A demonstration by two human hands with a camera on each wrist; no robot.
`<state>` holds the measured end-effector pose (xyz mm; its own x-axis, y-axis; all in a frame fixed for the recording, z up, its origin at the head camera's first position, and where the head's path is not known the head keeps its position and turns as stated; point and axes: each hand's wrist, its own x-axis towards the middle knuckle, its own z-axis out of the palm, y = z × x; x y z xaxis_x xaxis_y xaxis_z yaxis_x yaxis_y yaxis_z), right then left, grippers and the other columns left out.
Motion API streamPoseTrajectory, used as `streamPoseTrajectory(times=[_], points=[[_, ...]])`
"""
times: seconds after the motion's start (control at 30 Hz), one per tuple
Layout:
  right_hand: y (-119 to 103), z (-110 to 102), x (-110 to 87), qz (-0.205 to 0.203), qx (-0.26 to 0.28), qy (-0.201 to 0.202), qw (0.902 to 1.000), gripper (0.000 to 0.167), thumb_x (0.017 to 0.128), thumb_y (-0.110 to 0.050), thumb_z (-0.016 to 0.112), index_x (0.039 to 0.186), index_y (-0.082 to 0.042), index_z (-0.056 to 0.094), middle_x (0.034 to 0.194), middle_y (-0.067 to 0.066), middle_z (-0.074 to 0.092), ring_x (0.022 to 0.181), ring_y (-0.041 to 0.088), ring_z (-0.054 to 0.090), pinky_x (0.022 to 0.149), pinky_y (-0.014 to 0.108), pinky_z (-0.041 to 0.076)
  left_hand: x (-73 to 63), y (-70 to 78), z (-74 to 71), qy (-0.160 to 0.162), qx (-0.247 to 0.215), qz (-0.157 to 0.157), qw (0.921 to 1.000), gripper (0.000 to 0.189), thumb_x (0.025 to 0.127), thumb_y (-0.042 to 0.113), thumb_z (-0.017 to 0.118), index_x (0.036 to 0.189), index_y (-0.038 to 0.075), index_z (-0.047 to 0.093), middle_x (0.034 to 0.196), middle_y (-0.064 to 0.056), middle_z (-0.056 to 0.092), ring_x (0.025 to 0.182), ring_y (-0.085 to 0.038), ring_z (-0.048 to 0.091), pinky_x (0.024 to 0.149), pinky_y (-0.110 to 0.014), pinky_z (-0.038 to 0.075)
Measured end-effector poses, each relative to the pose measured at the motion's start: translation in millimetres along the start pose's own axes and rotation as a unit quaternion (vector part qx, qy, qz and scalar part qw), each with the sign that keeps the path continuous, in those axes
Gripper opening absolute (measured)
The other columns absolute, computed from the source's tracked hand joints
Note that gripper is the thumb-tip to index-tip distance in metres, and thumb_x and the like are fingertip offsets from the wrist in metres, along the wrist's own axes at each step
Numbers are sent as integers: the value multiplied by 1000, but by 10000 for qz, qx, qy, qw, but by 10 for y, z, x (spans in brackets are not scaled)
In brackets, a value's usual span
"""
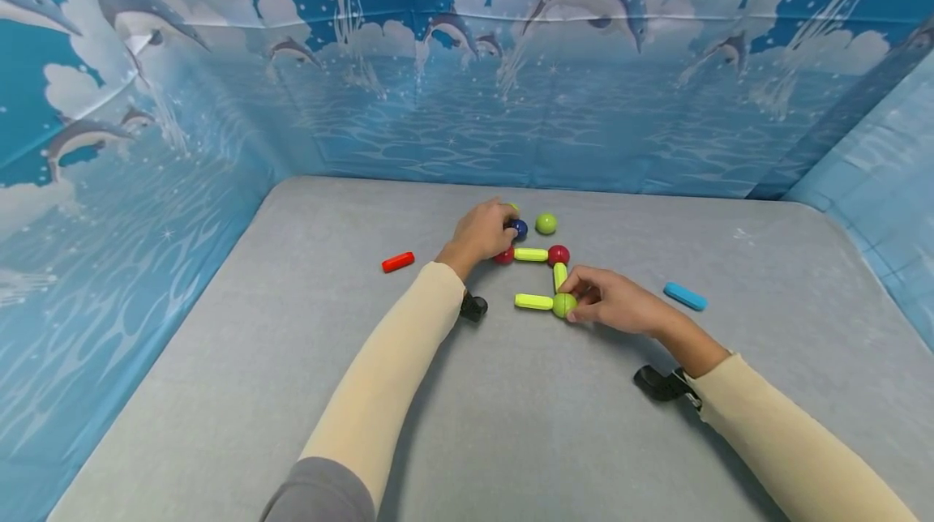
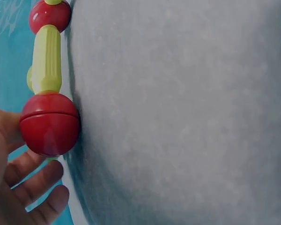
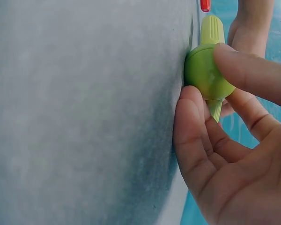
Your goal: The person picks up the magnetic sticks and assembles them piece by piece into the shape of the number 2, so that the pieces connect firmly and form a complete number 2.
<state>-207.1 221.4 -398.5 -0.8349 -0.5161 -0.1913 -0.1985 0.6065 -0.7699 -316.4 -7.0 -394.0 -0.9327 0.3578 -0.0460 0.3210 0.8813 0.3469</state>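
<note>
My left hand (image 1: 483, 232) is at the far end of a chain of toy balls and rods, its thumb and a finger pinching a navy ball (image 1: 519, 228). Just below lies a red ball (image 2: 49, 124), joined by a yellow-green rod (image 1: 531, 254) to a second red ball (image 1: 559, 254). From there another yellow-green rod (image 1: 560, 275) runs down to a green ball (image 3: 207, 72), which my right hand (image 1: 611, 299) pinches between thumb and fingers. A third yellow-green rod (image 1: 533, 301) points left from that ball. The navy ball is hidden in the left wrist view.
Beyond the chain sits a loose green ball (image 1: 546, 223), with a bit of yellow-green showing behind my left hand. A red rod (image 1: 397, 263) lies to the left, a blue rod (image 1: 685, 296) to the right. Dolphin-print curtains (image 1: 452, 125) border the grey table (image 1: 219, 368).
</note>
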Motion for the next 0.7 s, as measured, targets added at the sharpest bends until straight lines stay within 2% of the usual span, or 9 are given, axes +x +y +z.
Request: streamPoseTrajectory(times=[0.2,0.33,0.5,0.7], points=[[18,-6,14,-5,11,-20,10000,24,90,-6,70,112,-6,59,109,16,62,90,19,62,73,31,53,1,29,42,147,-117,-299,9994,41,94,42,65,128,20,64,124,-1,65,109,-17,61,92,-36,53],[25,-8,26,-35,18,-30,10000,24,90,-6,70,112,-6,59,109,16,63,89,19,62,73,31,52,-1,37,75,244,-291,-499,9980,40,92,41,69,124,18,65,120,-2,68,106,-18,62,88,-35,54],[29,-20,37,-27,21,-47,10000,24,90,-7,70,112,-6,59,109,16,62,89,19,61,73,32,52,-17,-5,82,337,-806,-634,9942,38,92,37,70,123,15,66,118,-3,68,105,-17,63,90,-34,54],[26,-42,38,-38,1,-36,10000,25,90,-7,70,112,-6,58,110,16,62,89,19,61,73,31,52,-73,-144,32,372,-1362,-635,9879,41,94,32,67,129,14,61,120,-6,65,108,-20,60,95,-36,51]])
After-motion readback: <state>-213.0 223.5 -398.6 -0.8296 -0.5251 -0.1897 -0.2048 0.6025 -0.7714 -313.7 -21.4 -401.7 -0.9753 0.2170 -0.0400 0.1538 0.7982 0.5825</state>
